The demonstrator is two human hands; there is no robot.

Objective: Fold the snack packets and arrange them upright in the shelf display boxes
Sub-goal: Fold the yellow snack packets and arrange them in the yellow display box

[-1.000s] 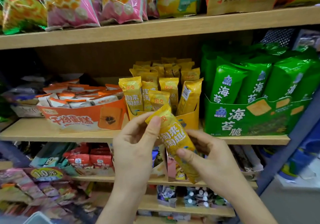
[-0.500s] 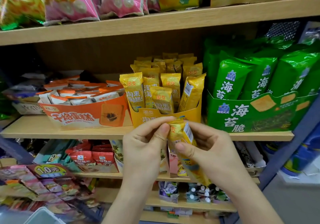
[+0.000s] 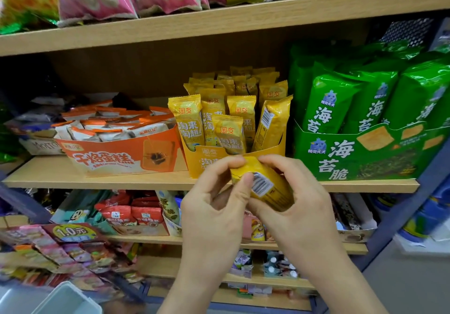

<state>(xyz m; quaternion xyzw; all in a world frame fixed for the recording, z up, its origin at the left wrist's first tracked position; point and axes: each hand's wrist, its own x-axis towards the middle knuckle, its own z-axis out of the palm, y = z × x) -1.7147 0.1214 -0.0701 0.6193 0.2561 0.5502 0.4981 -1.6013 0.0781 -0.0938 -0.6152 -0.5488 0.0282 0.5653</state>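
Note:
Both my hands hold one yellow snack packet in front of the middle shelf, its barcode side facing me. My left hand pinches its top end between thumb and fingers. My right hand curls round the packet from the right and below. The packet looks bent over at the top. Just behind it stands the yellow display box with several yellow packets upright inside; my hands hide the box's lower front right.
An orange display box of white and orange packets sits left of the yellow one. A green box of tall green packets stands to the right. The wooden shelf edge runs below them. More snack bags fill the shelves above and below.
The packet was stretched out long and slanted between my hands. Its top end has been bent down and the packet turned, so the barcode now faces me. Both hands have closed in together.

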